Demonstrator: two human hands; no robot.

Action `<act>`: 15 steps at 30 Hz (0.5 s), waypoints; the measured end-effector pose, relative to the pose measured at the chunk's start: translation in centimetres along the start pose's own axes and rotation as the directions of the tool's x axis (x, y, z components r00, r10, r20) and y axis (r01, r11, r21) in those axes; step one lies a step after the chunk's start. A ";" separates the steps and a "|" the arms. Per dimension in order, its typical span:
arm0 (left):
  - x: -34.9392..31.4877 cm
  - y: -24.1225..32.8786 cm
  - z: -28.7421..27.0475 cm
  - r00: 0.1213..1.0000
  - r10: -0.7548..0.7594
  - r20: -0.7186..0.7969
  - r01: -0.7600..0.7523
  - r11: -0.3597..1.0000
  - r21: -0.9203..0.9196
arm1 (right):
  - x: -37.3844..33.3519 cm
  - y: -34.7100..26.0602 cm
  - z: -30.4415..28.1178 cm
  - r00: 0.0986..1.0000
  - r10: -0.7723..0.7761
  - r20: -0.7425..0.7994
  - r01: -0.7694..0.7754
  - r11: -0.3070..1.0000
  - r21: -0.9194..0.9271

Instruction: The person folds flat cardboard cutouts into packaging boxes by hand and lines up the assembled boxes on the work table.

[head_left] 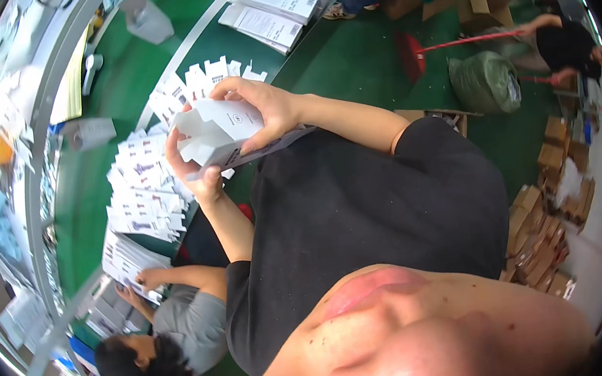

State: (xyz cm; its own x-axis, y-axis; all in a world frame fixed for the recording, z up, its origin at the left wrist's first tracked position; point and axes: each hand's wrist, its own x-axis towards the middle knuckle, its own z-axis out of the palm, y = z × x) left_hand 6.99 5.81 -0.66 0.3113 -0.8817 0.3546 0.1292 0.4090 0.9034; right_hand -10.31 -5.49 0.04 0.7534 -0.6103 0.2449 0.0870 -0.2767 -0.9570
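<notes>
A white carton (pixel 231 120) with printed sides is held in front of my black shirt, its end flaps standing open toward the work table. My left hand (pixel 203 183) grips the open end, with the thumb on the lower edge and fingers around the far side. The right hand (pixel 274 108) clasps the body of the carton, fingers over the top edge and thumb on the near side. The inside of the carton is mostly hidden. Just beyond it, many flat printed white cartons (pixel 143 186) lie fanned out in overlapping piles.
Stacks of white printed packs (pixel 281 3) sit farther along the green table (pixel 85 225). Near my left, a person in a grey shirt (pixel 202 327) handles a carton pile. To the right are a red broom (pixel 413 57) held by another person, a green sack (pixel 484 84) and cardboard boxes (pixel 541 236).
</notes>
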 end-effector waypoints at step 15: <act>0.9 -2.3 3.8 0.955 -0.248 -0.164 0.229 0.965 -0.125 | -0.6 -2.8 2.9 0.945 -0.072 -0.319 0.008 0.980 -0.198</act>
State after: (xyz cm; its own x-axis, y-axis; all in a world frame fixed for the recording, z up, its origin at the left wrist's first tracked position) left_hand 3.37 3.14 -1.49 0.4195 -0.9046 0.0752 0.3133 0.2221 0.9233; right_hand -9.13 -2.14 2.14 0.4979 -0.7934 0.3503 -0.0376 -0.4233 -0.9052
